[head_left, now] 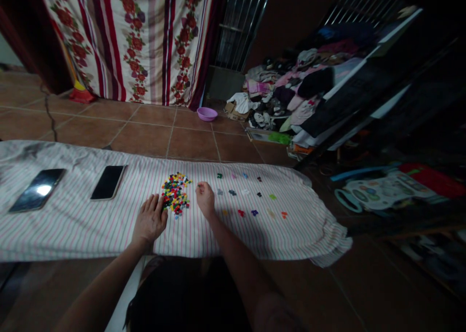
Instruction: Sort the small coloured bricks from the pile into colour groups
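Observation:
A heap of small multicoloured pieces (pixel 175 191), like tiny plastic bricks or beads, lies on the striped cloth in front of me. My left hand (pixel 151 220) rests flat at the heap's left edge, its fingers stretched out and the thumb side by the pieces. Just right of the heap, my right hand (pixel 205 197) is closed with its fingertips pinched together; whatever is in them is too small to make out. Farther right, little single-colour groups sit in rough rows, among them a red group (pixel 241 213), a purple group (pixel 254 213), an orange group (pixel 284 215) and a dark green group (pixel 219 175).
Two phones, one with a glare (pixel 38 190) and one dark (pixel 108 182), lie left on the striped cloth (pixel 91 230). Beyond stand a pink basin (pixel 207 114), a floral curtain (pixel 153 41) and a clothes pile (pixel 284 89). A toy panel (pixel 386 191) is at right.

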A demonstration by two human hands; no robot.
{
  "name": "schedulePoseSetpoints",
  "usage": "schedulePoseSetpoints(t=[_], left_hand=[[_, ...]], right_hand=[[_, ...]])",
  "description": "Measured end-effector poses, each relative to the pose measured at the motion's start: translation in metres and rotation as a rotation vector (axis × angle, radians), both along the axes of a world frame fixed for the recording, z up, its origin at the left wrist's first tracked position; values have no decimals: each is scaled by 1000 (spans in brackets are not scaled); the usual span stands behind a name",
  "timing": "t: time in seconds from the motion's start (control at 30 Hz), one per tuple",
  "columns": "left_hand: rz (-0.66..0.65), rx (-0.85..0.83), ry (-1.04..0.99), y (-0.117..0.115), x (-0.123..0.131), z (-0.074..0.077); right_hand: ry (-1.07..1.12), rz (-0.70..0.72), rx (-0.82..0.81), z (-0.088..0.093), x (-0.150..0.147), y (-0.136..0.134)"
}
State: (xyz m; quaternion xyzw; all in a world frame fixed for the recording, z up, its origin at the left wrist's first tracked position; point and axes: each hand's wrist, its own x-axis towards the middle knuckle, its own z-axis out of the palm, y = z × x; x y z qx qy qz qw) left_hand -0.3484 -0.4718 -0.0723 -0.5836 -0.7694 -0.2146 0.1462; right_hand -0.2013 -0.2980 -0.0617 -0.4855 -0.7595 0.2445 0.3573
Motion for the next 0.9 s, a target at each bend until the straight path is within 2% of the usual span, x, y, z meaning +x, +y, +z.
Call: schedulePoseSetpoints(t=[0.17, 0.37, 0.47, 0.9], left_hand=[[7, -3, 19, 0, 0, 0], [10, -16, 34, 1, 0, -1], [12, -22, 38, 0, 0, -1], [10, -26, 24, 0, 1, 1]], right_hand=[[-84, -139, -4, 19, 28, 47], [-379, -219, -30, 32, 55, 85], [-438, -215, -52, 31, 57, 92], [-460, -192, -16, 24, 47, 104]])
